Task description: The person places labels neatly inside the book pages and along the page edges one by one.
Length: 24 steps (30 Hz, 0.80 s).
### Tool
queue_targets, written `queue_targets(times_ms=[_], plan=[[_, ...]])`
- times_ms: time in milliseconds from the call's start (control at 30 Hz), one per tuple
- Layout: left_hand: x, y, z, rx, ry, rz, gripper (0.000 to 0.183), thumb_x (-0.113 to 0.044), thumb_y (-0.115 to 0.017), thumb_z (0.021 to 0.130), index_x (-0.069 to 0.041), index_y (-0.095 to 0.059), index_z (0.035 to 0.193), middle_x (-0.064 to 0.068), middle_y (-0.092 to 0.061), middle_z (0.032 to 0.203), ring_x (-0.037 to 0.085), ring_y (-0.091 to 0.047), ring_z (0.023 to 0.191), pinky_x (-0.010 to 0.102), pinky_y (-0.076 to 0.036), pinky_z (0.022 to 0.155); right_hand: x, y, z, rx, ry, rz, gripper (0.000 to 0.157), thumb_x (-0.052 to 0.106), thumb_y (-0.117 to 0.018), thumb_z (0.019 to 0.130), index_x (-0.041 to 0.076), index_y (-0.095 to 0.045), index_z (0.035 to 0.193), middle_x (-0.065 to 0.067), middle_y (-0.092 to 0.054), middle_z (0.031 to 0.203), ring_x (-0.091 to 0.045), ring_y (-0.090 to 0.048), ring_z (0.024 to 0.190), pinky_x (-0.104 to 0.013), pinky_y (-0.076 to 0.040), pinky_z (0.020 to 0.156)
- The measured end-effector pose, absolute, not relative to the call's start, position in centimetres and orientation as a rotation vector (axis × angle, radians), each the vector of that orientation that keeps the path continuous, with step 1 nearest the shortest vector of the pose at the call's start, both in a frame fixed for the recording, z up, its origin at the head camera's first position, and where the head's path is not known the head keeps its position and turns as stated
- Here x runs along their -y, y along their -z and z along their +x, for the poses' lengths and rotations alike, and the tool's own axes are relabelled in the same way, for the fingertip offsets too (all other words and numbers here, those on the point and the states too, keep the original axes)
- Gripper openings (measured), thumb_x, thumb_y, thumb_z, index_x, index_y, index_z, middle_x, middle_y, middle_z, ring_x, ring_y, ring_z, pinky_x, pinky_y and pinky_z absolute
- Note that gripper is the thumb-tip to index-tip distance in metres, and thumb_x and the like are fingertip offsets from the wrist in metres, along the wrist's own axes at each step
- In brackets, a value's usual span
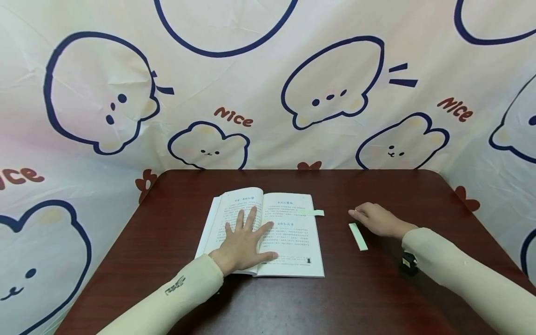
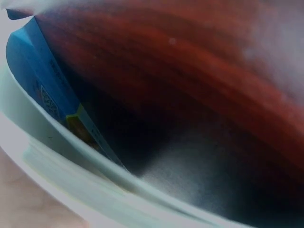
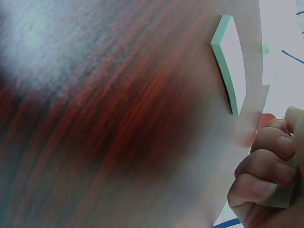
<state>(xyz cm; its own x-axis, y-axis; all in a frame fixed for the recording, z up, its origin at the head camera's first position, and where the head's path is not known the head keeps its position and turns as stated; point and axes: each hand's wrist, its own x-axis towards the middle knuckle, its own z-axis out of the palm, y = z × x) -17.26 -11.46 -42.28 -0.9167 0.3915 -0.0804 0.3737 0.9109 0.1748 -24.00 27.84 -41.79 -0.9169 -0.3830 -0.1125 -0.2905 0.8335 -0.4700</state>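
Note:
An open book (image 1: 289, 242) with printed pages lies on the table. My left hand (image 1: 243, 239) rests on it with fingers spread, mostly over the left page and reaching across the fold. A pale green sticky strip (image 1: 319, 213) lies on the right page and sticks out past its edge. In the left wrist view the book's blue cover (image 2: 45, 71) shows under curving pages. My right hand (image 1: 383, 219) is right of the book, just beyond a pale green sticky-note pad (image 1: 358, 237). The right wrist view shows its curled fingers (image 3: 261, 166) around a grey-green piece (image 3: 280, 197), mostly hidden.
The dark reddish-brown table (image 1: 293, 307) reaches back to a pale cloth (image 1: 268, 93) with cartoon drawings, which also hangs at both sides. A small black device (image 1: 409, 263) is at the right sleeve's cuff.

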Motion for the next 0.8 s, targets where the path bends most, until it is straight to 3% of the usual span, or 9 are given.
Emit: queue_targets(times_ms=[167,233,433,467,633,800], plan=[[11.4,42.4,-17.3,-2.958,-0.238,0.6,0.083,-0.075,-0.058,0.085,-0.031,-0.042,0.154,0.021,-0.013,0.169,0.057,-0.015,0.151,0.084,-0.025,0.104,-27.4,41.6,-23.8,-2.798,0.689,-0.457,0.049,0.044,-0.044,0.108,0.01,-0.07,0.084,0.003,-0.042,0.062,-0.013,-0.045,0.062,-0.031,-0.041,0.062],[11.4,42.5,-17.3,-2.96,-0.233,0.601,0.083,-0.075,-0.058,0.085,-0.031,-0.042,0.154,0.021,-0.013,0.169,0.057,-0.015,0.151,0.084,-0.026,0.104,-27.1,41.4,-23.7,-2.799,0.696,-0.457,0.05,0.046,-0.045,0.107,0.008,-0.072,0.089,0.003,-0.048,0.065,-0.013,-0.049,0.064,-0.032,-0.044,0.064],[11.5,42.6,-17.2,-2.962,-0.235,0.595,0.083,-0.076,-0.058,0.085,-0.032,-0.042,0.154,0.021,-0.013,0.169,0.057,-0.015,0.151,0.084,-0.026,0.104,-26.4,41.2,-23.5,-2.808,0.736,-0.527,0.033,0.022,-0.045,0.106,0.007,-0.061,0.082,-0.001,-0.052,0.07,-0.014,-0.048,0.064,-0.03,-0.043,0.061],[11.5,42.6,-17.2,-2.961,-0.237,0.594,0.083,-0.076,-0.058,0.085,-0.032,-0.042,0.154,0.021,-0.013,0.169,0.057,-0.015,0.151,0.084,-0.026,0.104,-26.3,41.2,-23.5,-2.803,0.755,-0.531,0.03,0.018,-0.044,0.105,0.008,-0.057,0.08,-0.002,-0.046,0.068,-0.015,-0.044,0.061,-0.029,-0.039,0.059],[11.5,42.6,-17.3,-2.963,-0.236,0.596,0.084,-0.076,-0.057,0.085,-0.032,-0.041,0.154,0.021,-0.013,0.169,0.057,-0.015,0.151,0.084,-0.026,0.104,-25.9,41.2,-23.2,-2.862,0.801,-0.521,0.013,0.016,-0.043,0.104,0.01,-0.052,0.095,0.001,-0.043,0.07,-0.013,-0.041,0.057,-0.027,-0.037,0.052],[11.6,42.6,-17.3,-2.97,-0.233,0.602,0.084,-0.076,-0.057,0.085,-0.032,-0.042,0.154,0.021,-0.013,0.169,0.057,-0.015,0.151,0.084,-0.026,0.103,-25.4,41.1,-23.1,-2.913,0.805,-0.566,0.02,0.011,-0.043,0.104,0.006,-0.062,0.104,-0.001,-0.058,0.078,-0.013,-0.05,0.065,-0.028,-0.044,0.06]])
